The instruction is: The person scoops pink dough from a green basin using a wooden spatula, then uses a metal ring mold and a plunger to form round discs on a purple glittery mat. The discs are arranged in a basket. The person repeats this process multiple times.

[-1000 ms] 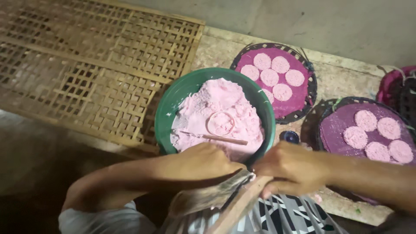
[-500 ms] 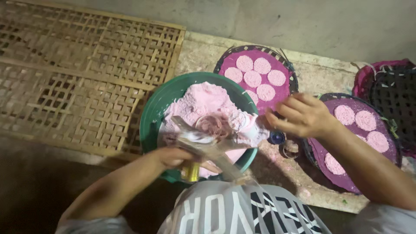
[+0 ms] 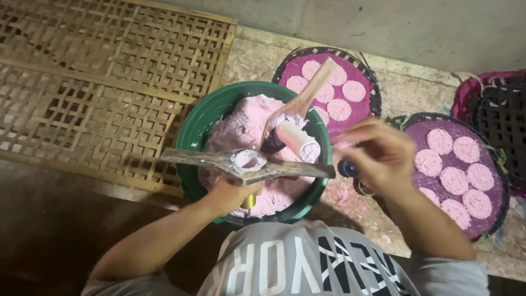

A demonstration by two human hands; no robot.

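A flat wooden mould (image 3: 247, 163), a long tapered slat with a round hole at its middle ringed in pale pink powder, lies level across the green bowl (image 3: 204, 118). The left hand (image 3: 233, 193) clenches it from below at the bowl's near rim. The bowl is heaped with pink powder (image 3: 235, 131); one wooden spatula (image 3: 300, 104) and one white cylinder (image 3: 297, 140) rest on the heap. The right hand (image 3: 375, 156) hovers just right of the bowl, blurred, fingers curled; whether they grasp anything cannot be told. Beyond it sit two round purple trays: the far tray (image 3: 372, 82) carries about seven pink discs, the right tray (image 3: 410, 131) seven. A bamboo lattice (image 3: 98, 77) lies on the surface at left.
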